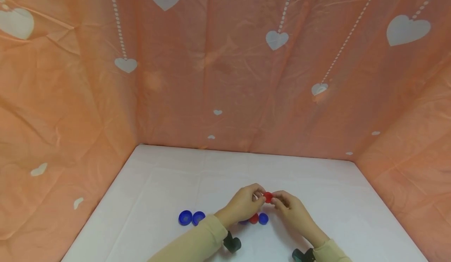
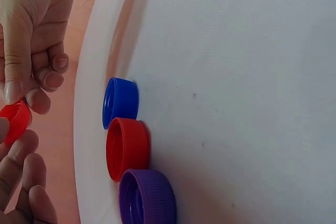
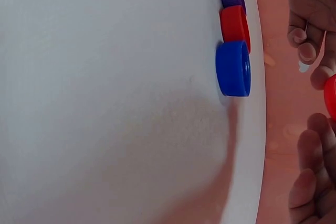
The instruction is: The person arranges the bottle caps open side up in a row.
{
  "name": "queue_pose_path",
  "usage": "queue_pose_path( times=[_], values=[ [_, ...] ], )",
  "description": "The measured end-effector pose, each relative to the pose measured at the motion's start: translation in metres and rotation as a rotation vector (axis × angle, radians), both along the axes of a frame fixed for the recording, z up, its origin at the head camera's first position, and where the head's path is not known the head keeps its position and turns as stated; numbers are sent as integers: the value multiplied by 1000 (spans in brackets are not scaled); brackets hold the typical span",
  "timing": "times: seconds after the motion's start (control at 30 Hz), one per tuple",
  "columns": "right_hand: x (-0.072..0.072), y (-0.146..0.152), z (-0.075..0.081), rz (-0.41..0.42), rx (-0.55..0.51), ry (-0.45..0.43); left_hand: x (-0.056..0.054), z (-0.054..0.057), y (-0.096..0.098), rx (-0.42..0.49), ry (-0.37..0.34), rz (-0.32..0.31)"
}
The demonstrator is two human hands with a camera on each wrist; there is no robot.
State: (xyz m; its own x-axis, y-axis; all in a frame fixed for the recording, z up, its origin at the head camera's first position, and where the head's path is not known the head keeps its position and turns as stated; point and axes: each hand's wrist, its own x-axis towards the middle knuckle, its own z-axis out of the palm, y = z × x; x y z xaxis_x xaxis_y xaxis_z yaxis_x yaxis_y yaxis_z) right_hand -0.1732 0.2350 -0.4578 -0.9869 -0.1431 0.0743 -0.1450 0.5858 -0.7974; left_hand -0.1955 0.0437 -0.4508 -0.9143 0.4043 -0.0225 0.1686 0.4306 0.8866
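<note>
Both hands meet at a red bottle cap, raised over the row of caps. The left hand pinches its left side between thumb and fingers, and the right hand pinches the opposite side. In the left wrist view the red cap shows its hollow side, with the right thumb at its upper rim. Below the hands a blue cap, another red cap and a purple cap stand in a row on the table. The right wrist view cuts off the held cap at its edge.
Farther left on the white table lie a large blue cap and another blue cap, partly behind the left sleeve. Dark wrist devices sit under both forearms. Orange cloth with pale hearts encloses the table's back and sides.
</note>
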Motion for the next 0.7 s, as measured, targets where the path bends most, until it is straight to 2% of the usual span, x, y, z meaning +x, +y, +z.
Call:
queue_pose_path(
  times=[0.27,0.43,0.57,0.7],
  values=[
    [1,-1,-1,-17,-2,43,-2,0,2,-11,52,-20],
    [2,1,-1,-16,44,51,-1,-2,4,9,25,-22],
    [2,6,-3,28,69,78,1,-4,6,13,-9,-18],
    [3,10,-5,67,68,97,2,-8,9,-1,-3,-26]
  ],
)
